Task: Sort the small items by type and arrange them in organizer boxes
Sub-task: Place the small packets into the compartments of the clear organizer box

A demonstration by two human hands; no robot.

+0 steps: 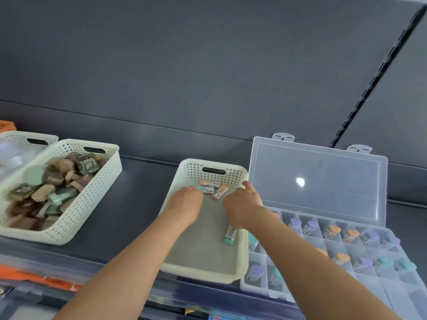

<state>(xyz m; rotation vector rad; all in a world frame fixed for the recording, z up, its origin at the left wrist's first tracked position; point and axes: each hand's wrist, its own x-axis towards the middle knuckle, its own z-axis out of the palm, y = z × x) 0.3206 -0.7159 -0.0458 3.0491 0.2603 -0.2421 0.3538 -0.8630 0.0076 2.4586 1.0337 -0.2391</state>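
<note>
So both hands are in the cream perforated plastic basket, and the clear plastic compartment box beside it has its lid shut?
No: in the head view the lid of the clear plastic compartment box stands open. The left hand and right hand are in the cream perforated plastic basket.

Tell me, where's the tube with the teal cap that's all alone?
In the head view, the teal tube is in the middle basket, by its right wall. It pokes out just below the right hand, next to the clear box.
</note>
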